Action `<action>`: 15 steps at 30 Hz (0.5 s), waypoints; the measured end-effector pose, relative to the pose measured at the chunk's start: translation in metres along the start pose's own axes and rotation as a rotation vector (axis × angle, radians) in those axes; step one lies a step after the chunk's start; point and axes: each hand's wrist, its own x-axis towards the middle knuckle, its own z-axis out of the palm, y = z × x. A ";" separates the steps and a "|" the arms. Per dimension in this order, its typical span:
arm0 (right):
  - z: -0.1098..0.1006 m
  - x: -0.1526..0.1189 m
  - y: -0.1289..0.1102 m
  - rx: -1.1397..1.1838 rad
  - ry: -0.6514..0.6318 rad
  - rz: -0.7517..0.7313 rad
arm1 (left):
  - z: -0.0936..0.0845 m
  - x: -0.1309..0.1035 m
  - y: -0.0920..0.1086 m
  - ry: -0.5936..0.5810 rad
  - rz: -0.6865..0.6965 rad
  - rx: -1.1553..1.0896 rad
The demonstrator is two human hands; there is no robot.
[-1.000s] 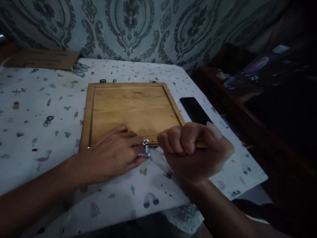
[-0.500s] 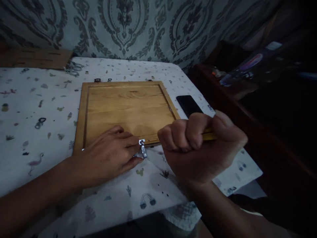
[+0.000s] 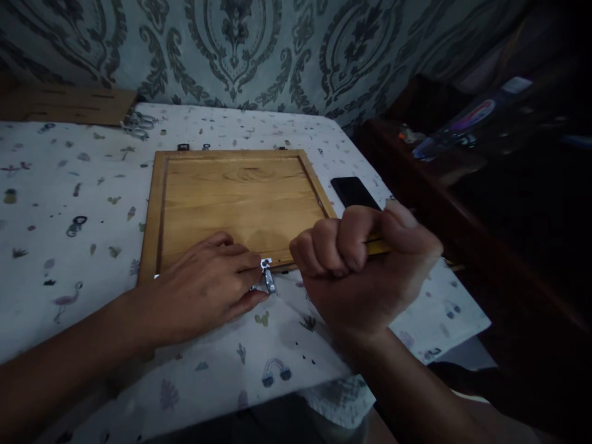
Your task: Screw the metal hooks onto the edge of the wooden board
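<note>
A framed wooden panel (image 3: 240, 197) lies flat on the patterned tablecloth. At its near edge my left hand (image 3: 208, 290) rests over the frame, its fingers closed around a small metal latch (image 3: 269, 280) whose end shows beyond the fingertips. My right hand (image 3: 365, 271) is raised in a fist at the panel's near right corner. It grips a yellow-handled tool (image 3: 378, 247), mostly hidden by the fingers; the tool's working end cannot be made out.
A dark phone (image 3: 355, 192) lies right of the panel. Cardboard (image 3: 78, 106) and scissors-like metal loops (image 3: 139, 122) are at the back left. A plastic bottle (image 3: 472, 117) lies beyond the table's right side, near a patterned wall (image 3: 231, 49).
My right fist has shifted slightly left with the yellow-handled tool. My left hand stays in place on the latch. The view has moved a little.
</note>
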 end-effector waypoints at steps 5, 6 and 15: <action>0.001 -0.003 -0.002 -0.044 -0.058 0.008 | 0.000 0.001 0.000 -0.005 0.007 0.003; 0.000 -0.004 -0.003 -0.076 -0.056 0.028 | 0.000 0.001 0.000 -0.005 0.007 0.007; -0.009 -0.005 0.007 -0.212 -0.037 -0.013 | 0.002 0.001 -0.002 -0.024 -0.008 -0.012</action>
